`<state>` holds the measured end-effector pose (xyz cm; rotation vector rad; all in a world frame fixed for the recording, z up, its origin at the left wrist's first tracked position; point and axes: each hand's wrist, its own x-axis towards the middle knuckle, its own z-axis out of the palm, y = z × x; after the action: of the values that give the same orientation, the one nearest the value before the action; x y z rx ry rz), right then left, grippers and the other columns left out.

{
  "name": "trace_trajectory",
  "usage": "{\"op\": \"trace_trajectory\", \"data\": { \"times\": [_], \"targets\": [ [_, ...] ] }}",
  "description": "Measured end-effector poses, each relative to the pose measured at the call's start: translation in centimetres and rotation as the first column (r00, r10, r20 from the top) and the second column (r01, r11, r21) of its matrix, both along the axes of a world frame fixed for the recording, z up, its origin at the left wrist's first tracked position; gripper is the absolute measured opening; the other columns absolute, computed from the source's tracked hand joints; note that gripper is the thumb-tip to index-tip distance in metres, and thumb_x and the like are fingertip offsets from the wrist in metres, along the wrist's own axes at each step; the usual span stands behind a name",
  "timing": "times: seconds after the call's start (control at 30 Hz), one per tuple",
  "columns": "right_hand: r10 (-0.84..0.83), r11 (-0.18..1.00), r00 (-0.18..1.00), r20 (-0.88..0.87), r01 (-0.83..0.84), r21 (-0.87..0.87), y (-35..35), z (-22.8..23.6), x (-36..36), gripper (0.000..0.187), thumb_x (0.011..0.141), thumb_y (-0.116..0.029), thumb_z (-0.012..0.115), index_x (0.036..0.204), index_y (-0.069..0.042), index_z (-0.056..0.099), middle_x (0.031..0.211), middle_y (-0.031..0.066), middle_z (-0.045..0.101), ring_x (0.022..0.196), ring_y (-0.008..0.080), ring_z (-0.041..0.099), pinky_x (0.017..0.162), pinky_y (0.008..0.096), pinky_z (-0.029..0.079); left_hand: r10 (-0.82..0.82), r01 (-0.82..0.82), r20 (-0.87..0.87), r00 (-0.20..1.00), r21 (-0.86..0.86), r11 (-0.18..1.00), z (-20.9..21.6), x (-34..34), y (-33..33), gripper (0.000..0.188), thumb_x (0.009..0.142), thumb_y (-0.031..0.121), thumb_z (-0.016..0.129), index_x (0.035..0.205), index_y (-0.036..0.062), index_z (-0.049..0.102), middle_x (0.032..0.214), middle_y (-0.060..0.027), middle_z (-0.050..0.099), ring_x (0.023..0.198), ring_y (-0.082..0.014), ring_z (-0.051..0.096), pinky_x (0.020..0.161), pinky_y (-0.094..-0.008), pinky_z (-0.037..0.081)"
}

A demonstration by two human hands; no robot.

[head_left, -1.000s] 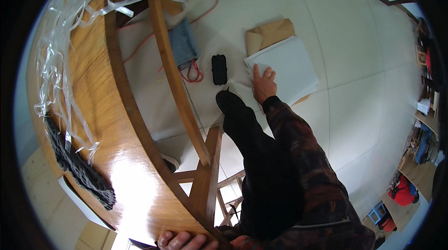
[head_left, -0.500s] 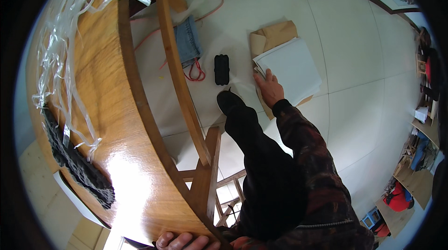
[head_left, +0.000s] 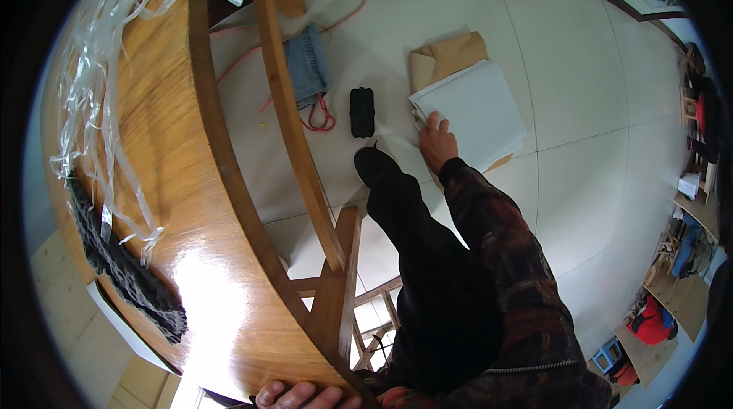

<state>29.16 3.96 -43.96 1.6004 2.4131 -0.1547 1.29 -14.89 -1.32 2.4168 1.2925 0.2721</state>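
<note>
My right hand (head_left: 438, 144) reaches down to a stack of white paper sheets (head_left: 477, 111) on the floor. Its fingers lie over the stack's lower left edge, and the thumb side seems to be under the sheets, though it is mostly hidden. Beneath the stack is a brown paper wrapper (head_left: 449, 56), showing past the upper end and at the lower corner. My left hand (head_left: 301, 395) grips the near edge of the wooden table (head_left: 164, 104), fingers curled on the rim and thumb out of sight.
Clear plastic strips (head_left: 95, 66) and a dark grey cloth (head_left: 126, 272) lie on the table. A black case (head_left: 362, 113) sits on the floor near my shoe (head_left: 374, 166). Past the wooden table brace (head_left: 294, 134) are folded denim (head_left: 308, 69) and a red cord (head_left: 319, 117). Cluttered shelves (head_left: 679, 302) stand at right.
My right hand has shifted slightly left and farther in at the paper's edge. The left side of the sheets has moved slightly up and left. My left hand stays put.
</note>
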Motion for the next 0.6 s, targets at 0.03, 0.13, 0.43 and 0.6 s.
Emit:
{"op": "trace_trajectory", "data": {
  "times": [0.03,0.13,0.43,0.6],
  "targets": [
    [0.019,1.000,1.000,0.018,-0.019,0.016,0.2,-0.2,0.0,0.016,0.080,-0.010,0.057,0.086,0.003,0.064,0.127,0.0263,0.042,0.103,0.0422,0.053,0.058,0.0405,0.056,0.004,-0.004,-0.002,1.000,0.006,1.000,0.0,0.0,-0.1,0.035,0.071,0.038,0.073,0.104,0.0275,0.065,0.109,0.0004,0.056,0.093,-0.0233,0.052,0.071,-0.0406,0.041],
    [0.081,0.987,0.994,0.077,-0.091,0.135,0.5,-0.7,0.1,0.016,0.079,-0.010,0.058,0.085,0.003,0.065,0.121,0.0243,0.046,0.094,0.0360,0.054,0.057,0.0366,0.055,-0.001,0.001,-0.032,0.999,0.006,1.000,0.0,-0.1,-0.5,0.035,0.074,0.041,0.071,0.107,0.0288,0.065,0.114,0.0001,0.055,0.102,-0.0241,0.051,0.086,-0.0439,0.040],
    [0.072,0.980,0.993,0.095,-0.088,0.181,1.3,-0.6,0.1,0.016,0.079,-0.011,0.057,0.084,0.001,0.066,0.115,0.0206,0.049,0.092,0.0297,0.053,0.060,0.0360,0.053,-0.021,0.023,-0.048,0.999,0.033,0.999,-0.2,-0.4,-0.9,0.036,0.079,0.046,0.067,0.111,0.0294,0.064,0.120,-0.0009,0.053,0.116,-0.0261,0.048,0.103,-0.0479,0.032],
    [0.015,0.993,0.997,0.080,-0.024,0.114,1.2,-0.4,-0.4,0.019,0.081,-0.014,0.055,0.087,0.001,0.067,0.112,0.0179,0.050,0.094,0.0304,0.051,0.063,0.0368,0.051,-0.009,0.009,-0.035,0.999,0.020,1.000,0.0,-0.3,-0.8,0.037,0.077,0.044,0.069,0.110,0.0283,0.065,0.116,-0.0008,0.055,0.105,-0.0255,0.050,0.091,-0.0458,0.038]
  ]
}}
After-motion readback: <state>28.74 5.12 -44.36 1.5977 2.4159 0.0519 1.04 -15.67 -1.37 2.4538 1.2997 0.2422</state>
